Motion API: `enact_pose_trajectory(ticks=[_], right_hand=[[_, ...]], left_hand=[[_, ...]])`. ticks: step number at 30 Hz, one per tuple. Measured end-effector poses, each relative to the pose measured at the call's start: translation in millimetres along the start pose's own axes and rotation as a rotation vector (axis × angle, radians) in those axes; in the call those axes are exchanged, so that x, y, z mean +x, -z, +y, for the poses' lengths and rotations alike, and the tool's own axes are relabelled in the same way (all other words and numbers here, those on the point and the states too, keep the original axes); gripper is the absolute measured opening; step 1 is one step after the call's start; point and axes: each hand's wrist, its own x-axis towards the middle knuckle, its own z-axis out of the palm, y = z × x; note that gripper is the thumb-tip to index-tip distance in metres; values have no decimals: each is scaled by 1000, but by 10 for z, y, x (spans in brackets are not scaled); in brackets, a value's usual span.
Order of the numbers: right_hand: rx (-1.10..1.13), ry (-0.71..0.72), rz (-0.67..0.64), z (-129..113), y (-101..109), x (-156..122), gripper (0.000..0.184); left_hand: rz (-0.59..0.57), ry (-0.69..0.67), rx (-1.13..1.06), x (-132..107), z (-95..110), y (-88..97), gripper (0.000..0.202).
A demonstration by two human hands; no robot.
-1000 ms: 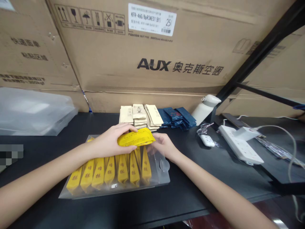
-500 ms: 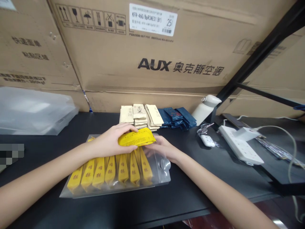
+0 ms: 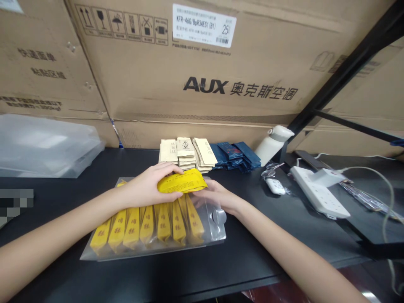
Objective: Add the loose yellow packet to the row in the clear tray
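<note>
Your left hand (image 3: 148, 187) grips a yellow packet (image 3: 182, 184) from above, fingers curled over its long edge, and holds it flat, just above the far end of a clear plastic pouch (image 3: 217, 229). Your right hand (image 3: 217, 197) rests at the pouch's open far-right corner, fingers under the packet's right end and touching the plastic; whether it pinches the packet or only steadies it you cannot tell from here.

The pouch lies flat on the black table (image 3: 252, 252), near its front edge. Inside it a row of yellow packets (image 3: 148, 223) stands side by side, fanned slightly, filling it from the left end to just short of the right.

Behind your hands, against the cardboard boxes (image 3: 202, 80), cream packets (image 3: 186, 153) sit in three small stacks, touching a heap of dark blue packets (image 3: 235, 155). A white bottle (image 3: 273, 143) leans just right of them. A white power strip (image 3: 318, 191) lies further right. A pile of clear plastic pouches (image 3: 47, 147) sits at far left.
</note>
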Motion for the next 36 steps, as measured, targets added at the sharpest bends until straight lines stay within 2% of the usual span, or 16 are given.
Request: enact_pose_trajectory(ticks=[7,17,36], right_hand=[[11,6,-5,4,4,-1,33],[-16,-3,75,5,-39,2,32],[-41,-15,129,0,-70,10,34]], left_hand=[[-7,3,4,1,10,-5,42],[-2,-9,12,1,0,-5,43],[-2,-19,18,0,1,-8,42]])
